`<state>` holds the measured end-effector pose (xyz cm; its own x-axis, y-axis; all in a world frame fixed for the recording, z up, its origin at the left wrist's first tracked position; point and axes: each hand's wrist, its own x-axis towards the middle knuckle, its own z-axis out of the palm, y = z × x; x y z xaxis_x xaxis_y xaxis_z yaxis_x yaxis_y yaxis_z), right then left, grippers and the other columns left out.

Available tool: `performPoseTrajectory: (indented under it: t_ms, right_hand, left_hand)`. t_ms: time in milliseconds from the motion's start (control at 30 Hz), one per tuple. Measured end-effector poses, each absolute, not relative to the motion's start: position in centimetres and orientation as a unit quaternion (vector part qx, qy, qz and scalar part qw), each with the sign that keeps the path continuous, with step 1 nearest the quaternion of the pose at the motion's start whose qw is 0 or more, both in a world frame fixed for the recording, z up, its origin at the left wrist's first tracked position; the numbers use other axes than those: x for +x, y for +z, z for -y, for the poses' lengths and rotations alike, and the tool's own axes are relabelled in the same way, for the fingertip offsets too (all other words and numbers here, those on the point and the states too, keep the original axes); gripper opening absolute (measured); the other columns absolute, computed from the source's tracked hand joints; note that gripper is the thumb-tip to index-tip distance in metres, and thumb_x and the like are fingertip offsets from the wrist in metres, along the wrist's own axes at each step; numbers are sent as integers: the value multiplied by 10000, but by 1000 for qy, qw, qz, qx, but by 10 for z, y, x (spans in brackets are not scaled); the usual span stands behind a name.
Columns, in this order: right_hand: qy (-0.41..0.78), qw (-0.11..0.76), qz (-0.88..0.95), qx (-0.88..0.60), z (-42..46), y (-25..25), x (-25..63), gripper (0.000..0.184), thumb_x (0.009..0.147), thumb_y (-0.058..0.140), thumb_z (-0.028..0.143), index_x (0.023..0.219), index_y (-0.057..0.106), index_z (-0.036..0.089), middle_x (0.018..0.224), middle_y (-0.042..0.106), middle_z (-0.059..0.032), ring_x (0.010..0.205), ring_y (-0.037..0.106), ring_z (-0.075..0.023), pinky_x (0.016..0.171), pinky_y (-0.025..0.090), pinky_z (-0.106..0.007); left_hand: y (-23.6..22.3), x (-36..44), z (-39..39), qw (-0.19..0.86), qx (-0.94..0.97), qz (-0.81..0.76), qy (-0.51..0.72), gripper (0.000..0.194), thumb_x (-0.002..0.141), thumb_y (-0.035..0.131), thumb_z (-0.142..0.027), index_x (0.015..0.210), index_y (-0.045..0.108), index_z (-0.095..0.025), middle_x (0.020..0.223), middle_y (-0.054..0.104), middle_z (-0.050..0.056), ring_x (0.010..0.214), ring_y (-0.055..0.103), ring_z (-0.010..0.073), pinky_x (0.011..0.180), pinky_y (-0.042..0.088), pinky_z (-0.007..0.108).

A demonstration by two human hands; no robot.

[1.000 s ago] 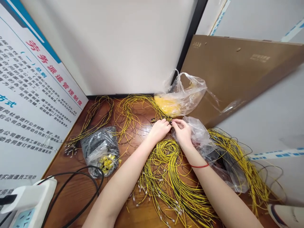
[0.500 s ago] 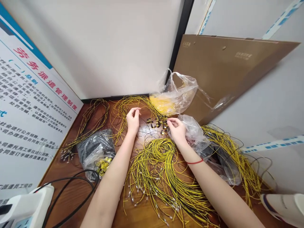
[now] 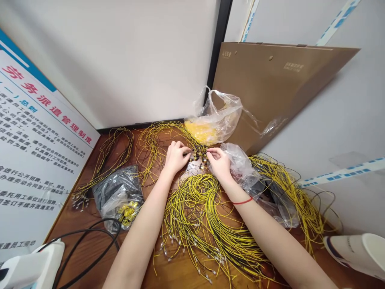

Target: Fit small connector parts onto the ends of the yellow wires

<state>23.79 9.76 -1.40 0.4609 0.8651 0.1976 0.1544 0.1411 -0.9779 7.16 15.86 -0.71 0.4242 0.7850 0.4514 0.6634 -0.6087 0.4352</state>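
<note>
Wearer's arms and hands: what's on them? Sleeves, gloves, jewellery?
Both arms are bare as far as the view shows, with no sleeves. There are no gloves on the left hand or the right hand. A thin red cord bracelet circles the right wrist. Nothing shows on the left wrist, and no rings can be made out.

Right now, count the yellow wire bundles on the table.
4 bundles: one at far left, one at the back behind the left hand, a large one in front, one at right. More may be hidden in the clear bag.
</note>
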Motion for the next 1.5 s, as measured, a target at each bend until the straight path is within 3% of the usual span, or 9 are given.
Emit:
performPoseTrajectory:
  t_ms: [333,533,667,800,1000,1133,1200,1300,1500]
  right_hand:
    - [276,612,440,-597,-96,-13,237,153,697,619,329,771,598,197,799,683,-40,781,656,-179,787,538,-339]
    - [286,628,413,-595,-95,-8,238,136,685,617,283,781,627,188,832,700,-41,805,674,-185,842,534,-365]
    - [371,643,366,-561,-95,5,233,167,671,669,301,782,677,175,881,723,-58,878,680,-192,917,512,-382]
    - [508,615,355,-488,-84,25,227,183,688,708,314,812,703,180,932,735,-70,962,676,-192,953,508,-369]
    - [531,569,380,-501,-18,52,256,191,707,713,334,825,720,183,999,733,-81,958,681,-196,916,541,-375]
    - [461,484,414,-618,47,60,296,225,645,714,314,826,761,189,908,755,-78,830,702,-217,782,572,-356]
    - [359,411,452,-706,67,58,316,161,618,676,232,750,764,209,718,745,-50,673,692,-215,675,566,-348]
    - [162,334,516,-772,77,50,336,230,585,572,122,675,748,238,572,694,-16,531,638,-200,623,532,-347]
    - [-13,291,563,-773,77,49,316,254,681,481,112,725,707,220,729,709,-73,652,646,-232,689,504,-370]
  left_hand:
    - [-12,82,-157,98,831,-460,296,139,844,583,-236,830,713,-189,887,605,78,909,487,249,835,414,400]
    - [-7,84,-156,141,798,-441,386,102,847,602,-232,842,690,-180,909,652,73,934,535,225,871,431,382]
    - [10,91,-152,242,767,-396,443,90,840,595,-195,845,684,-182,874,704,48,811,612,174,776,485,314]
    - [34,103,-139,212,833,-318,400,124,793,596,-99,833,682,-178,844,711,41,832,629,174,792,487,311]
    - [69,112,-98,250,889,-204,326,165,788,623,-127,935,646,-199,873,710,17,836,641,160,822,490,331]
    - [82,115,-76,288,880,-173,335,159,820,624,-195,978,646,-191,927,715,32,879,638,159,837,487,323]
    - [85,117,-69,314,860,-194,353,116,848,581,-188,930,663,-181,911,721,32,843,644,149,819,493,312]
    - [87,117,-61,340,829,-230,380,119,850,560,-166,871,677,-175,883,726,30,805,646,146,787,501,303]
    - [82,95,-37,337,793,-274,427,198,885,536,-254,1039,639,-185,870,710,34,772,639,143,713,502,279]
